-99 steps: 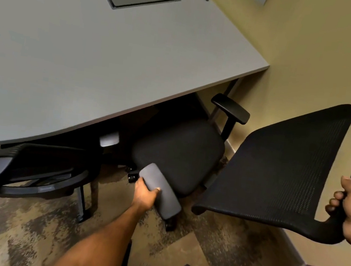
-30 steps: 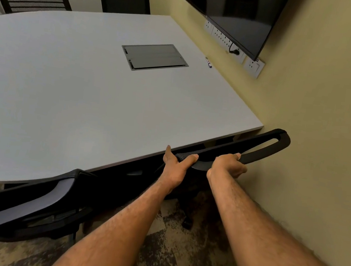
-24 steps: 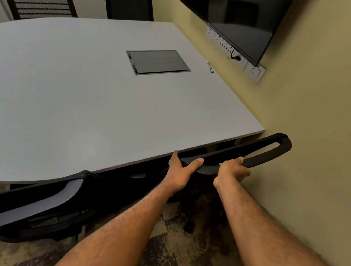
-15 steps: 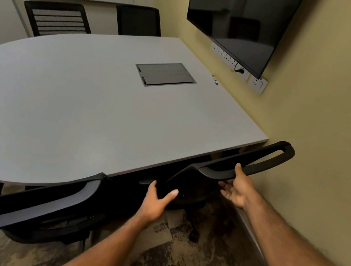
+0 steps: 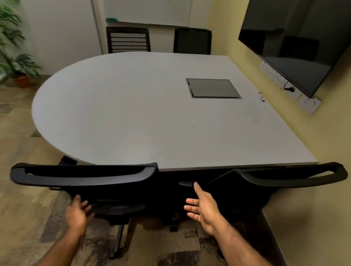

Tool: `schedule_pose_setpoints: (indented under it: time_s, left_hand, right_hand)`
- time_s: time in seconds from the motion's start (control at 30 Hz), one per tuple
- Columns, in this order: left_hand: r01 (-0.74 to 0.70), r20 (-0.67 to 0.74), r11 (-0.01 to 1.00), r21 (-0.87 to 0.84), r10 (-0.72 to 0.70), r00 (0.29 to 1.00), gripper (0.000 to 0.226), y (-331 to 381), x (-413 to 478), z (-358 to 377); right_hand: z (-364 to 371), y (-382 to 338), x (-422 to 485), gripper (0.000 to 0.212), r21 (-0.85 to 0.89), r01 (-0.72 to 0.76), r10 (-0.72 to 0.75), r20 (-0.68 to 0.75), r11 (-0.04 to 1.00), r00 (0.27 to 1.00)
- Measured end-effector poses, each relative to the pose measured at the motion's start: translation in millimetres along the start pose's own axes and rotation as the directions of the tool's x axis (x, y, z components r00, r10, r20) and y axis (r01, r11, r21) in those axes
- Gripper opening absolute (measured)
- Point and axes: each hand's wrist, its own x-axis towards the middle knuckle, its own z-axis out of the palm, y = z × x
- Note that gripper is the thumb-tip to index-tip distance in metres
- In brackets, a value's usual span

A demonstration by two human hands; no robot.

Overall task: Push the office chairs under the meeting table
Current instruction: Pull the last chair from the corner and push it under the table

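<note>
A grey meeting table point(image 5: 132, 113) with a rounded left end fills the middle of the view. At its near right corner a black office chair point(image 5: 293, 176) stands against the table edge, only the backrest top showing. A second black office chair point(image 5: 83, 177) stands at the near edge to the left, its backrest just outside the table. My left hand point(image 5: 79, 211) is open and held low behind this chair's back, close to it. My right hand point(image 5: 202, 208) is open, palm up, in the gap between the two chairs, holding nothing.
Two more black chairs point(image 5: 127, 39) point(image 5: 192, 40) stand at the far side. A dark screen point(image 5: 299, 35) hangs on the yellow wall point(image 5: 327, 208) to the right, close beside the right chair. A potted plant point(image 5: 6, 39) stands far left. Patterned carpet point(image 5: 0, 199) covers the floor.
Both hands have let go of the right chair's backrest and moved left and back. The view has pulled back and turned left, bringing the left chair to the centre.
</note>
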Motion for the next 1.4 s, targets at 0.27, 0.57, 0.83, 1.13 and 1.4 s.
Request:
schedule_pose_setpoints:
  time_s: [0.27,0.57,0.83,1.13,1.4]
  left_hand:
    - [-0.117,-0.120,0.829,-0.546,0.061,0.991,0.074,114.1,11.6,-28.1]
    - [-0.039,-0.225,0.787,-0.615,-0.128,0.966,0.044,158.2,66.9,-52.9]
    - [-0.012,-0.228,0.794,-0.607,-0.160,0.960,0.043,182.5,96.4,-73.8]
    - [-0.052,-0.255,0.834,-0.549,-0.109,0.961,0.041,182.4,95.1,-80.9]
    - [-0.143,-0.524,0.964,-0.226,0.004,0.852,0.049,159.5,142.4,-97.5]
  right_hand:
    - [102.0,-20.7,8.7,0.076,-0.057,0.139,-0.137,0.037,0.989,0.990]
    - [204.4,-20.3,31.5,0.033,-0.123,0.246,-0.263,-0.148,0.961,0.953]
    - [244.1,1.7,25.7,0.015,-0.227,0.257,-0.310,-0.240,0.939,0.920]
    - [242.7,-0.7,19.7,0.016,-0.328,0.242,-0.306,-0.160,0.913,0.938]
    - [220.6,-1.4,17.5,0.053,-0.496,0.197,-0.254,-0.049,0.846,0.966]
